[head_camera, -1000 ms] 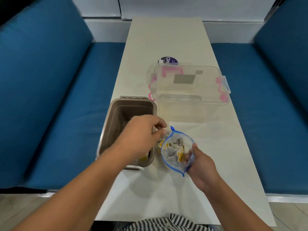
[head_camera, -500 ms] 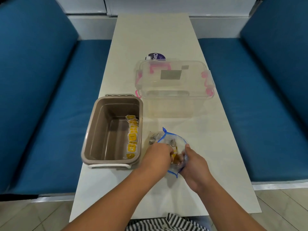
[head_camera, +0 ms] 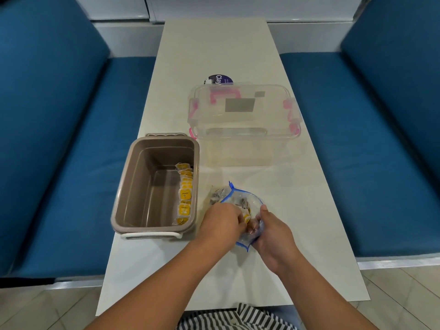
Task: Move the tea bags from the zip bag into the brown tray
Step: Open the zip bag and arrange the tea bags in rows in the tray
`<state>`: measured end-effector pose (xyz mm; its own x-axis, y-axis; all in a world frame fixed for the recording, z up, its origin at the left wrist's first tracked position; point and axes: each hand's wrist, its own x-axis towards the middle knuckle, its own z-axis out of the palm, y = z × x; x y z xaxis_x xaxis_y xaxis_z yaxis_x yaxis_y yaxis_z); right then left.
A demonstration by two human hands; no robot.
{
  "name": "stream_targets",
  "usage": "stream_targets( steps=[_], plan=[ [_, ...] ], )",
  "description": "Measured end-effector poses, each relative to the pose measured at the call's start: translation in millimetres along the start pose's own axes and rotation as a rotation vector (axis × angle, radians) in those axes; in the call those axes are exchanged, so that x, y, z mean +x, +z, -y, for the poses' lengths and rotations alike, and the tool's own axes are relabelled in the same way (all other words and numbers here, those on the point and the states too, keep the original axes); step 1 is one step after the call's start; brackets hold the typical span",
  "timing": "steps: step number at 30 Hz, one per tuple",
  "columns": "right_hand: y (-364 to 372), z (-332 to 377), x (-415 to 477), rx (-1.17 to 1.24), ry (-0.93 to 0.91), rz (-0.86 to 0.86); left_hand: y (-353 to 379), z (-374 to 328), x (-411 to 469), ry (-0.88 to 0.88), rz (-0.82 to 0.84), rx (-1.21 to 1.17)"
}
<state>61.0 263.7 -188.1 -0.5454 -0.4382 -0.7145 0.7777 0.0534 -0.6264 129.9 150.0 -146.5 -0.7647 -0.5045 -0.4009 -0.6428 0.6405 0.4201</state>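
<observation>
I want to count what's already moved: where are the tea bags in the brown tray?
In the head view, the tea bags lie in a row along the right inner wall of the brown tray, the side nearest the zip bag.

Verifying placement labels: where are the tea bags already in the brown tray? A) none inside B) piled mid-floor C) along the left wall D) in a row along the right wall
D: the yellow tea bags line the brown tray along its right wall, nearest the zip bag.
</observation>
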Motion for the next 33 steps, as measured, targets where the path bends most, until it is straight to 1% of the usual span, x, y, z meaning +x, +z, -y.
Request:
stream_targets(
  steps=[3,5,9,12,14,16,20,24,27,29,33],
  plan=[
    [-1.5,-1.8,4.7,0.032,-0.002,-0.037,-1.5,0.9,-0.9,-0.022,-0.043,-0.055],
    [-0.8,-1.7,6.8,0.063,-0.002,-0.041,-4.8,0.4,1.5,-0.017,-0.038,-0.032],
    [2.4,-0.9,6.0,0.050,0.003,-0.043,-5.6,-3.5,6.1,-0.053,0.106,0.164],
    [0.7,-4.0,7.8,0.050,0.014,-0.028,-0.9,-7.5,8.1,-0.088,0.131,0.228],
    [1.0,-2.9,6.7,0.048,0.023,-0.031,-0.4,-8.4,6.8,-0.088,0.114,0.213],
    [0.6,-0.9,6.6,0.027,0.015,-0.026,-3.3,-7.6,2.1,-0.076,0.070,0.140],
    [1.2,2.2,8.3,0.003,-0.006,0.001,-14.0,-3.2,-9.3,-0.043,-0.118,-0.061],
    [3.0,5.8,5.7,-0.010,-0.001,-0.004,-24.3,-4.1,-17.2,0.001,-0.251,-0.184],
    [3.9,7.5,3.8,-0.006,-0.002,-0.021,-27.9,-4.7,-16.5,0.040,-0.319,-0.129],
    [3.5,7.5,3.4,0.001,0.008,-0.029,-26.9,-4.7,-11.3,0.060,-0.294,-0.055],
    [5.3,8.5,-1.3,-0.001,-0.002,0.009,-20.8,-7.7,-5.7,0.078,-0.220,0.093]
  ],
)
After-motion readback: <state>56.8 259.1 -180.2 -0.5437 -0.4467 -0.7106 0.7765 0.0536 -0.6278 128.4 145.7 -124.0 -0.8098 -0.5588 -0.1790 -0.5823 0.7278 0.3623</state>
